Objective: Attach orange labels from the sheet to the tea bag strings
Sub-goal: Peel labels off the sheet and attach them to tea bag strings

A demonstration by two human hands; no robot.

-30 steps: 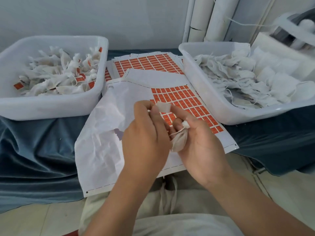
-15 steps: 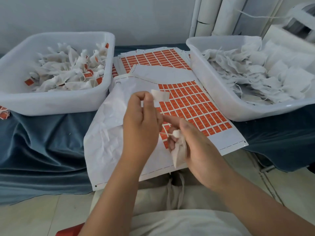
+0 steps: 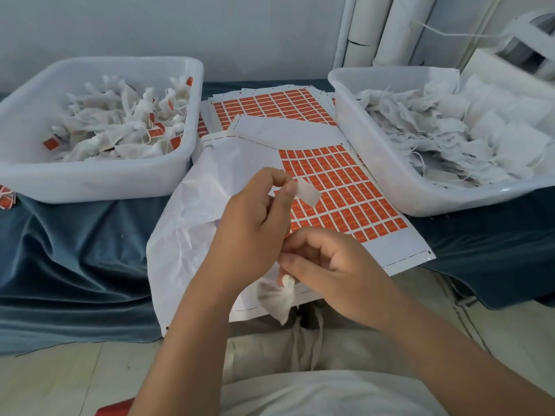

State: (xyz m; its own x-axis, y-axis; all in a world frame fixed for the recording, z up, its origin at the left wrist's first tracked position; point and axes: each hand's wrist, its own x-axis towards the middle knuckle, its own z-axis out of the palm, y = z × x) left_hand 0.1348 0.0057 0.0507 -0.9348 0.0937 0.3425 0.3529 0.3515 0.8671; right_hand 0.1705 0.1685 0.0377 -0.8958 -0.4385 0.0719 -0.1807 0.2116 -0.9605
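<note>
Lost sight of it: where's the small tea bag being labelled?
The small white gauze tea bag hangs from the right hand, low centre of the head view, over the label sheet's near edge.

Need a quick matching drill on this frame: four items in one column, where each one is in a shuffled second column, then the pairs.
Items
1. peeled label
2. tea bag
3. left tub
4. right tub

Places or states
A. holds plain bags, no orange showing
B. pinched in the left hand
C. holds bags with orange tags
D. hanging from the right hand

Pairs: 1-B, 2-D, 3-C, 4-A
</note>
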